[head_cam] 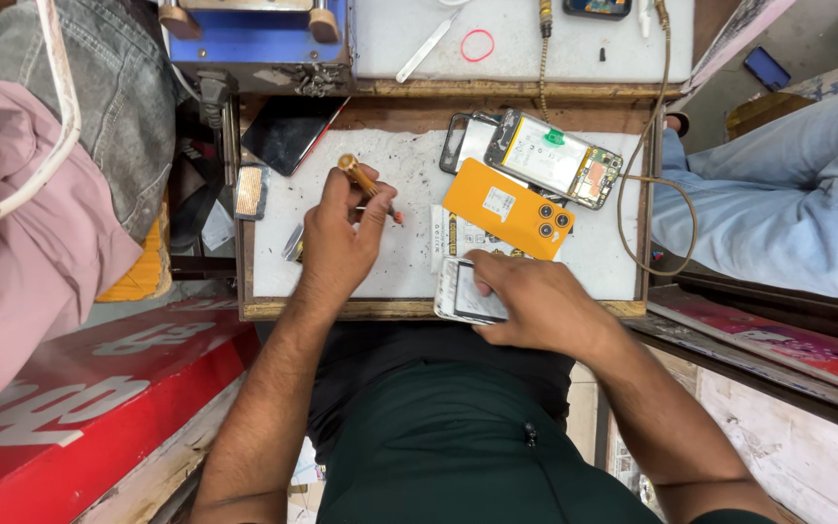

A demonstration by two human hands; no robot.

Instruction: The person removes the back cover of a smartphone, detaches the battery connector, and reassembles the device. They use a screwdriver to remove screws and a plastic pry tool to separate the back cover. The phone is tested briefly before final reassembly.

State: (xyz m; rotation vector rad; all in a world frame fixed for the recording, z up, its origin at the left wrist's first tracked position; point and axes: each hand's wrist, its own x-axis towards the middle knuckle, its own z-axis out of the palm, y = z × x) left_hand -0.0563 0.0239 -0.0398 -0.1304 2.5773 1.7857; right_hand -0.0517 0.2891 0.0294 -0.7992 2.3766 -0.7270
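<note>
Screwdriver [369, 187] in left hand [337, 238]

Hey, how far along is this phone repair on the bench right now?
Done: the orange back cover is off and lies on the white mat, beside the opened phone body with its board and battery showing. In hand: the left hand holds a yellow-handled screwdriver while the right hand presses on a pale phone frame at the mat's near edge. Left: the parts lie apart, nothing reassembled yet.

Orange phone back cover [507, 209] (black lenses), gold screwdriver [362, 180], white mat [409, 194].
</note>
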